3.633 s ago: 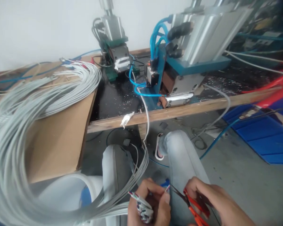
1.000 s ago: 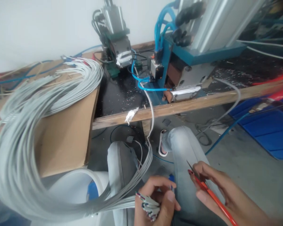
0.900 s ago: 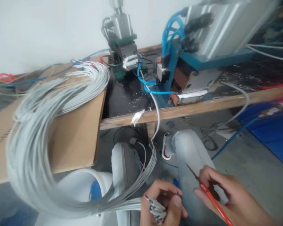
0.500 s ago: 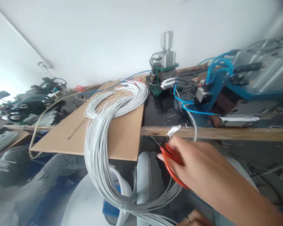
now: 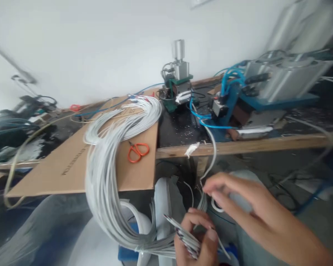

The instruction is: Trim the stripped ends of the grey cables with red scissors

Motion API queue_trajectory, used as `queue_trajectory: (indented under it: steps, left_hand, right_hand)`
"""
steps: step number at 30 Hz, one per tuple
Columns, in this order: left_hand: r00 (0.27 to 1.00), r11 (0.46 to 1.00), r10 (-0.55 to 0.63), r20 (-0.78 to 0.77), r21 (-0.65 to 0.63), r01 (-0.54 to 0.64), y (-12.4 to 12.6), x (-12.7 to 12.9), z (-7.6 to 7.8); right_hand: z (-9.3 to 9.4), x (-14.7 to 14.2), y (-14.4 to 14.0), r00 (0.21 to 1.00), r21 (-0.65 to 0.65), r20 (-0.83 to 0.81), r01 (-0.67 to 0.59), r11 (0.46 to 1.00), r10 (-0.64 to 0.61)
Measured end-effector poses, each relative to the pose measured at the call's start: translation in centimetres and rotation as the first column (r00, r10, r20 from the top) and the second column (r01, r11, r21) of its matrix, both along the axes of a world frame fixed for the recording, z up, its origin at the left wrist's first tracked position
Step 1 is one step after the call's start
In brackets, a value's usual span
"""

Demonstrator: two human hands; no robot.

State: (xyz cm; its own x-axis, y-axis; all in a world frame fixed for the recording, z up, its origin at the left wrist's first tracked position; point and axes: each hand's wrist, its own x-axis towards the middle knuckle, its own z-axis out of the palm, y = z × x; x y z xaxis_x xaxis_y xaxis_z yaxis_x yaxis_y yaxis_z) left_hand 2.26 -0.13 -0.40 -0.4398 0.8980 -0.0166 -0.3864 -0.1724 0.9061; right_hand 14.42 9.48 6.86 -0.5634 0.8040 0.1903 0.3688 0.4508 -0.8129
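My left hand point(image 5: 195, 238) is closed around the stripped ends of a thick bundle of grey cables point(image 5: 105, 192) low in the picture. The bundle loops up over a cardboard sheet point(image 5: 72, 166) on the bench. My right hand point(image 5: 238, 201) hovers just above the left with fingers spread and nothing in it, its fingertips near the cable ends. Orange-handled scissors point(image 5: 138, 152) lie on the cardboard beside the cables.
A wooden-edged bench point(image 5: 238, 146) carries a small green machine point(image 5: 177, 87) and a larger blue and silver machine point(image 5: 252, 96) with blue air hoses. A white bucket point(image 5: 122, 229) stands under the bench. My knees in light jeans sit below.
My right hand held the orange scissors, carried them up and left them on the cardboard. It has come back down empty to the cable ends. The view swung left.
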Motion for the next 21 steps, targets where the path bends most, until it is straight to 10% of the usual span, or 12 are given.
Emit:
queue_trajectory:
  steps: [10, 16, 21]
  left_hand:
    - [0.973, 0.955, -0.223, 0.068, -0.187, 0.232, 2.8, 0.8, 2.1]
    - [0.978, 0.957, -0.126, 0.168, -0.241, 0.164, 3.0, 1.4, 2.4]
    - [0.977, 0.95, -0.017, 0.214, -0.302, 0.083, 3.0, 2.4, 2.3]
  right_hand:
    - [-3.5, 3.0, -4.3, 0.982, -0.388, -0.133, 0.072, 0.919, -0.133]
    - [-5.5, 2.2, -5.2, 0.848, -0.704, -0.45, -0.145, 0.695, -0.279]
    - [-7.3, 0.7, -6.1, 0.753, -0.748, -0.528, -0.194, 0.635, -0.392]
